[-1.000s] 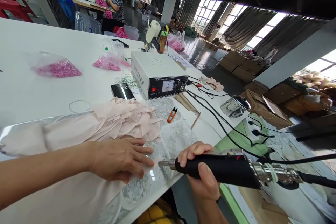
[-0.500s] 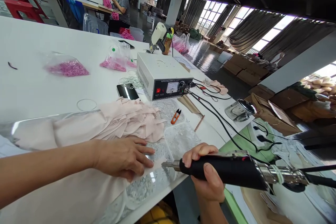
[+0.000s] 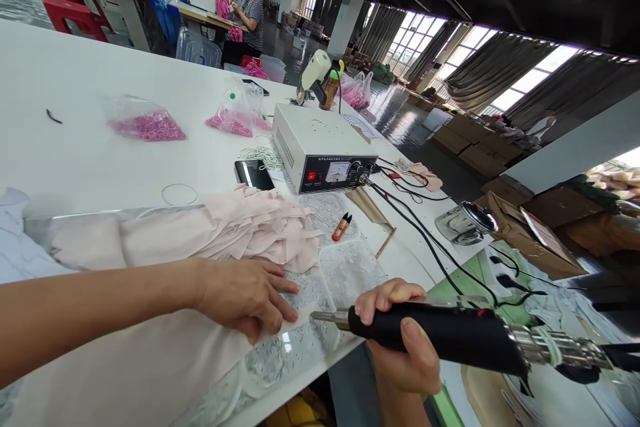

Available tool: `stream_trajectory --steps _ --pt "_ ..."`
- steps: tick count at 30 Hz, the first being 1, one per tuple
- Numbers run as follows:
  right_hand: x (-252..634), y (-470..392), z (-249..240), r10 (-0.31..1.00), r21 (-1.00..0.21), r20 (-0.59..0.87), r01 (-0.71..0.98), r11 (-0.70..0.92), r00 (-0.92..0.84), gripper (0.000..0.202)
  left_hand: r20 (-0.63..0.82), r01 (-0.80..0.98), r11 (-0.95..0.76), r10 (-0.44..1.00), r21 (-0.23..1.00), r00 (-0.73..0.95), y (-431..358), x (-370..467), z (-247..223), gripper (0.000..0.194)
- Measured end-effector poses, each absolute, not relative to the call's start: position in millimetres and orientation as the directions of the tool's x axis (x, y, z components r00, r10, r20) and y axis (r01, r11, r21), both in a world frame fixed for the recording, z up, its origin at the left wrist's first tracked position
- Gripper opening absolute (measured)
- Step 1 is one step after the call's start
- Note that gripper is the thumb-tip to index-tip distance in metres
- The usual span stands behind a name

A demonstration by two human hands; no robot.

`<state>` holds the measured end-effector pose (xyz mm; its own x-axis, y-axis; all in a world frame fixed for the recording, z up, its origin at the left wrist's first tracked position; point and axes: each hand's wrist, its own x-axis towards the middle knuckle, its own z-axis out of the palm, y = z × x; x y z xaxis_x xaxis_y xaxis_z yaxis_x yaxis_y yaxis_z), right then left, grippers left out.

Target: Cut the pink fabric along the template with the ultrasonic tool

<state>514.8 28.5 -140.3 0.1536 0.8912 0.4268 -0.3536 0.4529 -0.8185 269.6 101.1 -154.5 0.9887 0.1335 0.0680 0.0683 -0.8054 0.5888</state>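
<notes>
My left hand (image 3: 250, 297) lies palm down with its fingers apart, pressing a pale pink fabric piece (image 3: 165, 360) against a clear, patterned sheet (image 3: 345, 270). My right hand (image 3: 400, 337) is wrapped round the black body of an ultrasonic handpiece (image 3: 445, 337). Its narrow metal tip points left at the fabric's narrow end, just right of my left fingertips; whether it touches cannot be made out. Above my left hand sits a heap of pale pink fabric pieces (image 3: 270, 223). Black cables run from the tool's side toward a white generator box (image 3: 325, 140) with a dial and red switch.
Orange thread snips (image 3: 342, 227) lie beyond the tool tip. A phone (image 3: 254, 175), bags of pink pieces (image 3: 147, 125) and a glass jar (image 3: 465, 221) stand on the white table (image 3: 75, 160). Loose cables cross its right side. A person (image 3: 249, 17) works at a sewing machine behind.
The view has swung slightly left, so the scene sits farther right. Both hands keep nearly the same places relative to the fabric, with the handpiece still held.
</notes>
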Motion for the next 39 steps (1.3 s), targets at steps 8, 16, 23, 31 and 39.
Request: stream_trajectory --steps 8,16,23,31,39 --pt "493 18 -133 0.905 -0.831 0.420 -0.374 0.411 0.062 0.016 0.058 0.084 -0.791 0.149 0.606 0.987 100 269 -153 0.013" --pt "488 20 -140 0.903 -0.848 0.427 -0.325 0.419 0.049 0.016 0.060 0.096 -0.773 0.171 0.627 0.983 99 270 -153 0.016" --pt "486 18 -141 0.901 -0.858 0.433 -0.291 0.424 0.037 0.016 0.070 0.097 -0.746 0.189 0.659 0.979 100 270 -154 0.020" --pt "486 16 -138 0.902 -0.864 0.431 -0.287 0.414 0.007 0.016 0.079 0.087 -0.739 0.187 0.668 0.979 100 270 -156 0.022" --pt "476 11 -139 0.901 -0.841 0.435 -0.359 0.404 -0.005 0.017 0.111 0.093 -0.745 0.220 0.660 0.969 99 270 -161 0.024"
